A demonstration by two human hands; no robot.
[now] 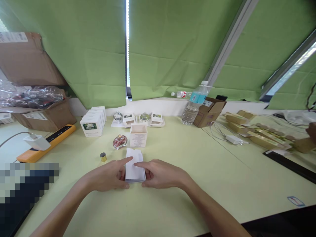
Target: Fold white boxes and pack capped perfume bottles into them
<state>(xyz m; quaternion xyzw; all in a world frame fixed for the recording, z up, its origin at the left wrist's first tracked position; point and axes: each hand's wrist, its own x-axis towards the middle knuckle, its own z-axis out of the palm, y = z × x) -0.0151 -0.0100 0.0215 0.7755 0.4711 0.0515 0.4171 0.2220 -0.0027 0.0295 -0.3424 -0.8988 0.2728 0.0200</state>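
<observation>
A white folded card insert (pixel 134 166) lies on the pale green table (pixel 187 171) in front of me. My left hand (pixel 111 176) grips its left side, forefinger stretched over the top. My right hand (pixel 160 174) grips its right side, forefinger pressing on the white face. Just beyond it stands an open small white box (pixel 138 135). Left of that box lie a round pinkish perfume bottle (pixel 119 141) and a small gold cap (pixel 103 157).
A row of white flower-printed boxes (pixel 93 122) stands at the back left; more bottles and boxes (pixel 138 118) sit behind. A water bottle (pixel 195 104), cardboard box (pixel 209 112), charger (pixel 233 139), orange power strip (pixel 46 141). Another person's hand (pixel 311 131) at far right.
</observation>
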